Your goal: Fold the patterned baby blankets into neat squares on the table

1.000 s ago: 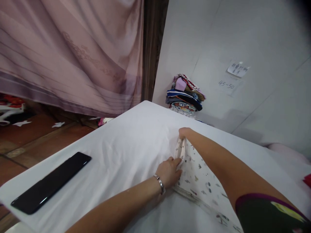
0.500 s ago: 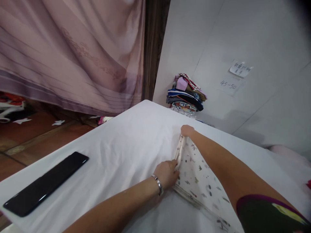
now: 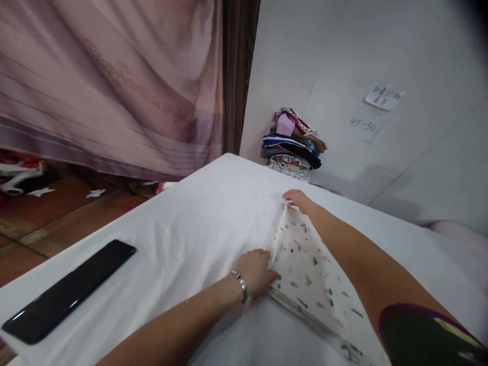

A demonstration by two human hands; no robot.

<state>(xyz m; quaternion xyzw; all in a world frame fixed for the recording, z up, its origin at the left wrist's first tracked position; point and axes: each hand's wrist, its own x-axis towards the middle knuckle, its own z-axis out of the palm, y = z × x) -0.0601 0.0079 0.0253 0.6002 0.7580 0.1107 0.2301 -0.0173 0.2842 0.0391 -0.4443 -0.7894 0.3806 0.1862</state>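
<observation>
A white cloth (image 3: 308, 274) with small scattered plant-like prints lies on the white-covered table, folded in layers along its near edge. My right hand (image 3: 299, 200) pinches its far corner and holds it slightly raised, so the fabric peaks there. Closer to me, my left hand (image 3: 254, 269), with a silver bracelet (image 3: 241, 286) at the wrist, grips the cloth's left edge between thumb and fingers. The fingertips of the left hand are partly hidden at the fold. My right forearm covers the cloth's right side.
A long black glossy object (image 3: 70, 290) rests on the table (image 3: 171, 229) at left. Beyond the far edge stands a stack of folded clothes (image 3: 293, 145) against the grey wall (image 3: 343, 61), which bears paper notes (image 3: 383, 96). A pinkish curtain (image 3: 125, 91) hangs at far left.
The narrow folded strip along the cloth's left edge has turned over and no longer shows. My right hand has loosened to a fingertip pinch; the left hand has shifted slightly left.
</observation>
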